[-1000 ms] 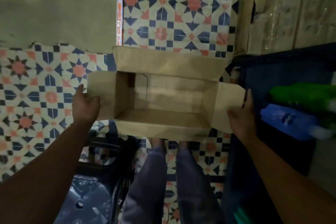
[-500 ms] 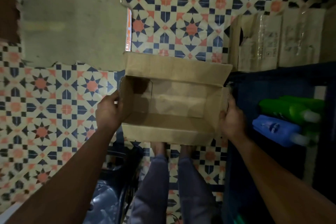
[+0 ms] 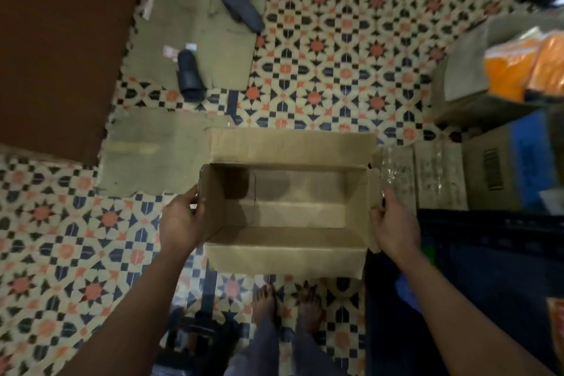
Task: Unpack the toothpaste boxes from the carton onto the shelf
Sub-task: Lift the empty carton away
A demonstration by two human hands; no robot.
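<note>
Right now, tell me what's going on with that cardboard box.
A person is holding an open carton in front of them with both hands, above the patterned tile floor and their bare feet. The left hand grips the carton's left end and the right hand grips its right end flap. The flaps are spread and the inside looks empty, with no toothpaste boxes in it. Flattened cardboard lies on the floor just beyond.
</note>
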